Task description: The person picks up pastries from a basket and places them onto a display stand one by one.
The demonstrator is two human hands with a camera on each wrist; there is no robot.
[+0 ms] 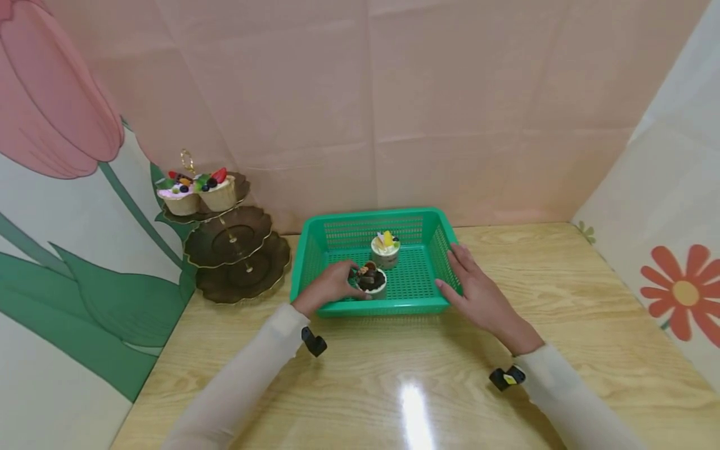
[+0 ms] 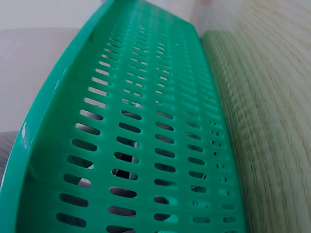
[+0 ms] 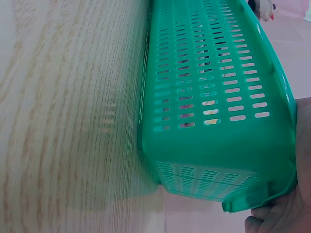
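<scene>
In the head view, my left hand (image 1: 335, 280) reaches over the near left side of the green plastic basket (image 1: 298, 269). Its fingers and thumb curl round a chocolate-topped cupcake (image 1: 372, 279) in a pale cup. Just behind that one, a cream cupcake (image 1: 385, 251) with yellow fruit on top stands on the basket floor. My right hand (image 1: 478, 294) lies against the basket's right side, fingers fairly straight along the rim and thumb at the near corner. Both wrist views mostly show the slotted basket wall (image 2: 141, 121), which hides the left hand's grip.
On the left stands a three-tier brown stand (image 1: 227, 240) with gold edges. Two fruit-topped cupcakes (image 1: 218, 192) sit on its top tier, beside a gold ring handle (image 1: 187, 160). The wooden table (image 1: 360, 375) meets a pink backdrop behind and floral sheets at the sides.
</scene>
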